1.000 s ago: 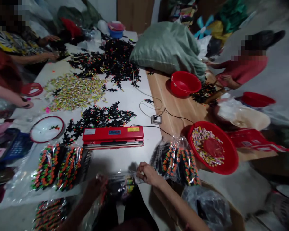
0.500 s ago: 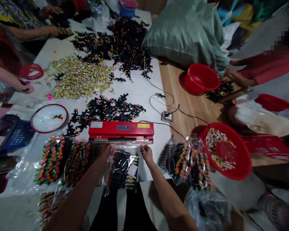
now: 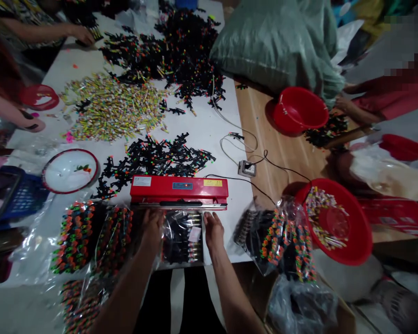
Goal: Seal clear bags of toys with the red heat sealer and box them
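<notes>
A clear plastic bag packed with small black toy guns and yellow-ended tubes lies flat at the table's near edge, a pale slip showing inside it. Along its left side rests my left hand, fingers stretched forward and partly in shadow. My right hand lies at the opposite side, open, with its fingers extended toward the sealer. Just beyond the bag's far end stands a red bag sealer with a black-handled bar across its front. Neither hand grips the bag.
Filled bags lie left and right. Behind the sealer spread loose toy guns and a heap of yellow tubes. A power socket trails cables. Red basins and a large green sack stand right; co-workers sit at both sides.
Both hands have let go of the bag's far end and moved to its sides. The bag, which hung over the near edge, now lies flatter on the table. The view has shifted slightly.
</notes>
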`<control>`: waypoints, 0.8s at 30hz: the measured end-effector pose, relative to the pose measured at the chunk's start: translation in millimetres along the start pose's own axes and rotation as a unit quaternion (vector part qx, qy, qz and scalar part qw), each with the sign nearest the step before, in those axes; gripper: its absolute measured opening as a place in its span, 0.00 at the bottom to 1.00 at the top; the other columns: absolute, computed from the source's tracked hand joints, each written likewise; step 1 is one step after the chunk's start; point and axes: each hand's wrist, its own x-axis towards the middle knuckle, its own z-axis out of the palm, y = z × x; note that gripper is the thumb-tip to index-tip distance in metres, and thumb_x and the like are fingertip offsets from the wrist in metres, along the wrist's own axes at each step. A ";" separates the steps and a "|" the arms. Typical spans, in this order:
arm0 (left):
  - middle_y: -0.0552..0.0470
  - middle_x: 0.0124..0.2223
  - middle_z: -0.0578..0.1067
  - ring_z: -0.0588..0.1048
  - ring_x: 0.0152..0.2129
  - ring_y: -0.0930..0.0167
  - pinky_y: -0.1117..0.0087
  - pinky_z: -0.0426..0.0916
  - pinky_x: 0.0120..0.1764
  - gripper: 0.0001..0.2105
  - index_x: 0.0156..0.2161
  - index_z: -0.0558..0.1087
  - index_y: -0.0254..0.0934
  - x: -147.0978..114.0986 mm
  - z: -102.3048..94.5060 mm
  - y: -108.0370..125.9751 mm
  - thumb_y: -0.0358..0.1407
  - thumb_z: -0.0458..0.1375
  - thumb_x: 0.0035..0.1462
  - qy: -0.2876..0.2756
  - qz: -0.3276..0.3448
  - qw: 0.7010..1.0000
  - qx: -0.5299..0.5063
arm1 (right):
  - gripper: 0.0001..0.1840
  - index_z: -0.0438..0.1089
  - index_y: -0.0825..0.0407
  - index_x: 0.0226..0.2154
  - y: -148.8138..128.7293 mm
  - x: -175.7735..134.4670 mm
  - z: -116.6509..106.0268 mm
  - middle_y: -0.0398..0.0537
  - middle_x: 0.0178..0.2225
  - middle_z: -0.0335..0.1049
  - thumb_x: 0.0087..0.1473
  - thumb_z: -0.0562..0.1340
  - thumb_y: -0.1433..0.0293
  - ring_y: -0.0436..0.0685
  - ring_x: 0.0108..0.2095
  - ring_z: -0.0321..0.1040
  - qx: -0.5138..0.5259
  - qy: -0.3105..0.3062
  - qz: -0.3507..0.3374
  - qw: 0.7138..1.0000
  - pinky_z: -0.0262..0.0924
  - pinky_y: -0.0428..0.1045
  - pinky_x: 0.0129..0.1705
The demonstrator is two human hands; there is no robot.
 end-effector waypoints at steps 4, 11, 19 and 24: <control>0.50 0.35 0.76 0.73 0.26 0.71 0.72 0.68 0.28 0.17 0.47 0.71 0.36 -27.1 -12.2 -2.8 0.42 0.56 0.54 0.026 0.050 0.998 0.027 | 0.19 0.64 0.54 0.47 -10.0 -24.2 -1.2 0.54 0.42 0.72 0.54 0.57 0.63 0.57 0.42 0.70 -0.207 -0.105 -0.132 0.964 0.64 0.57 0.50; 0.39 0.48 0.73 0.73 0.46 0.59 0.62 0.66 0.48 0.16 0.47 0.72 0.32 18.1 -27.0 61.3 0.36 0.50 0.56 0.031 0.180 0.876 0.447 | 0.32 0.57 0.63 0.60 -15.1 -12.3 48.3 0.64 0.57 0.61 0.51 0.50 0.84 0.62 0.59 0.56 -0.657 -0.321 -0.380 0.567 0.53 0.58 0.61; 0.26 0.40 0.75 0.75 0.41 0.47 0.54 0.69 0.38 0.10 0.35 0.76 0.24 61.7 -7.7 73.7 0.30 0.57 0.49 -0.041 0.090 0.848 0.520 | 0.30 0.57 0.64 0.60 0.9 -6.9 38.6 0.66 0.60 0.55 0.54 0.51 0.84 0.63 0.61 0.53 -0.704 -0.320 -0.412 0.481 0.55 0.58 0.61; 0.32 0.38 0.77 0.76 0.40 0.55 0.57 0.69 0.41 0.11 0.35 0.76 0.27 36.9 14.6 83.7 0.31 0.53 0.55 -0.050 0.130 0.880 0.453 | 0.26 0.62 0.64 0.56 2.0 -7.2 42.7 0.65 0.57 0.61 0.53 0.54 0.85 0.62 0.58 0.59 -0.670 -0.302 -0.458 0.501 0.58 0.57 0.58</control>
